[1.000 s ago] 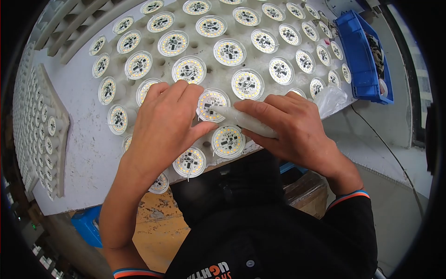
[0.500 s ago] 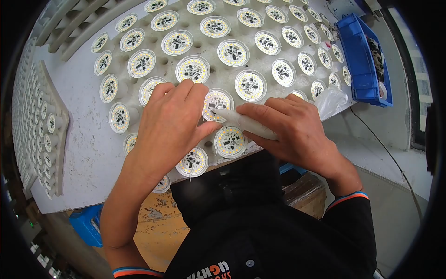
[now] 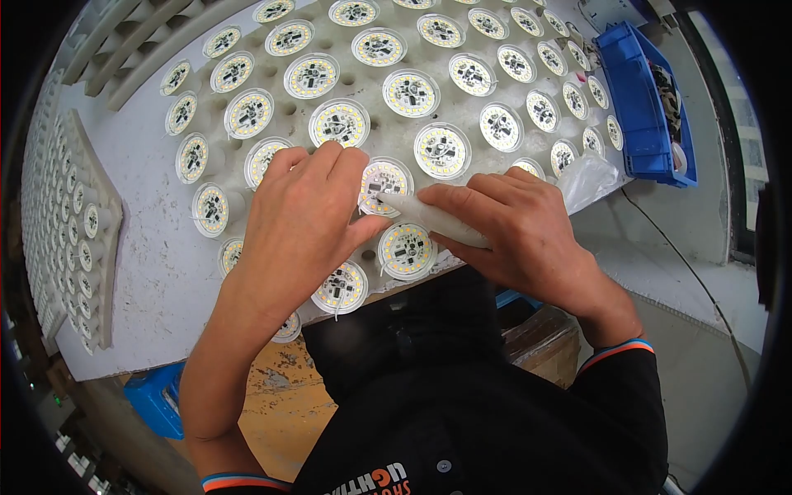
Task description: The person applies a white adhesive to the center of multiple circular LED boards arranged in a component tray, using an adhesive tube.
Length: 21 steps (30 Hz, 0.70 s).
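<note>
My right hand (image 3: 511, 227) is wrapped round a whitish translucent pouch (image 3: 450, 224), whose narrow tip touches the round LED board (image 3: 384, 183) near the middle. My left hand (image 3: 309, 198) lies at the left edge of that same board, fingers bent together with the thumb pointing towards the tip; what its fingertips pinch, if anything, is hidden. Just below the tip sits another LED board (image 3: 407, 250) in a clear-rimmed cup, and a further one (image 3: 339, 287) is beside my left wrist. Above my left fingers stands one more board (image 3: 339, 124) with a thin wire on it.
Rows of similar LED cups stand in a pale holed tray (image 3: 290, 108). A second filled tray (image 3: 103, 272) is at the far left. A blue bin (image 3: 631, 107) with items inside and a crumpled clear plastic bag (image 3: 587, 180) are at the right.
The tray with its LED cups has shifted very slightly left in view. Both hands keep nearly the same pose, and the pouch tip stays on the same board.
</note>
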Motion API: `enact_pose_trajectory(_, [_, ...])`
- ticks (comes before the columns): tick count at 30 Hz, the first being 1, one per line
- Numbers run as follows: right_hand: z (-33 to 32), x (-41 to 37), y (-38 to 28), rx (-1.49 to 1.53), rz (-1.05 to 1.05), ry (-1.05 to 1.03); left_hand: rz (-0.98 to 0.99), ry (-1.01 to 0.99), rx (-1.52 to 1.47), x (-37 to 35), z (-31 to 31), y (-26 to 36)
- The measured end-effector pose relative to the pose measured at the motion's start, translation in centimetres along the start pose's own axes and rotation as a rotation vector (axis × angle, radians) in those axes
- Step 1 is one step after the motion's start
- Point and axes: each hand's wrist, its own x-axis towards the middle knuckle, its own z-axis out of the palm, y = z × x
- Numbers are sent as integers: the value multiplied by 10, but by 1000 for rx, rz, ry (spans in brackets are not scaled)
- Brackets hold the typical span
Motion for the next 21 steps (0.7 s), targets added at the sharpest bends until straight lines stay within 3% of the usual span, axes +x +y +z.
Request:
enact_pose_trajectory(15, [-1, -1, 0, 50, 67, -61, 5, 20, -18, -1, 0, 1])
enact_pose_trajectory(19, [-5, -2, 1, 210, 109, -46, 60, 37, 18, 0, -7, -1])
enact_pose_trajectory(21, [-10, -3, 2, 323, 135, -52, -10, 53, -26, -1, -18, -5])
